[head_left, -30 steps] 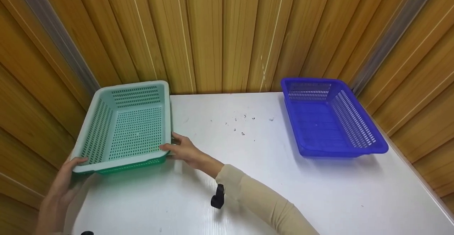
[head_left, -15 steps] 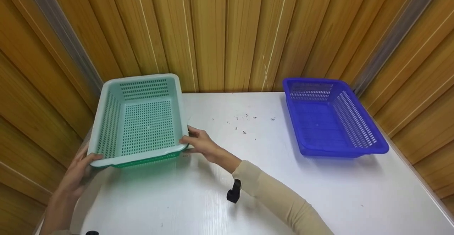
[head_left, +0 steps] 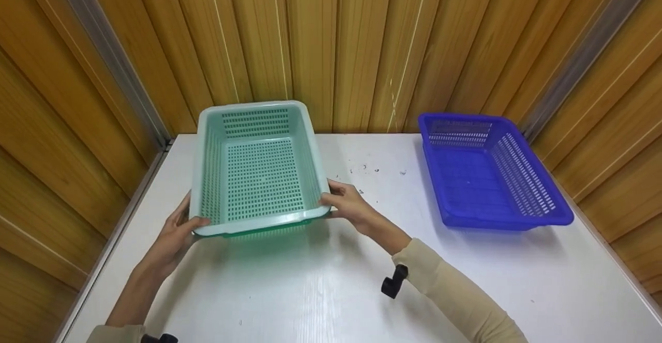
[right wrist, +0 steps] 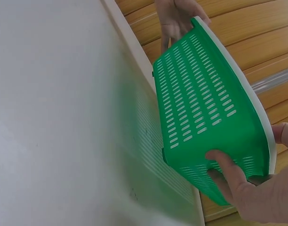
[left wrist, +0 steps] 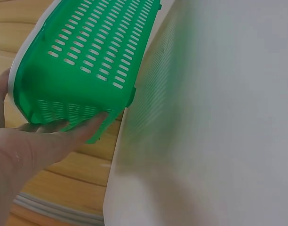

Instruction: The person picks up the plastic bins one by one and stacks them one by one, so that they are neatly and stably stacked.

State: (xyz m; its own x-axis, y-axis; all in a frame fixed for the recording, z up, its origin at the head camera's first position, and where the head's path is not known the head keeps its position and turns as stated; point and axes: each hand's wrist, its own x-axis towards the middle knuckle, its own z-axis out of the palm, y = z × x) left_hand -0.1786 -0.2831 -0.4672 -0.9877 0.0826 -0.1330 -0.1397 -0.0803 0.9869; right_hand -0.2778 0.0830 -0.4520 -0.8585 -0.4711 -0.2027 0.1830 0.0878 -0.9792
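I log one green basket (head_left: 264,177), left hand (head_left: 173,237) and right hand (head_left: 354,208) pinching its near corners — presumably for balance above the desk (head_left: 310,307) — and one blue basket (head_left: 465,188), rightward of both.

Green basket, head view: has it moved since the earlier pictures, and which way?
Yes: the green basket has moved right, away from the grey corner post on the left and towards the blue basket.

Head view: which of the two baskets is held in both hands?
The green basket, held by the left hand and right hand; the blue basket stands untouched.
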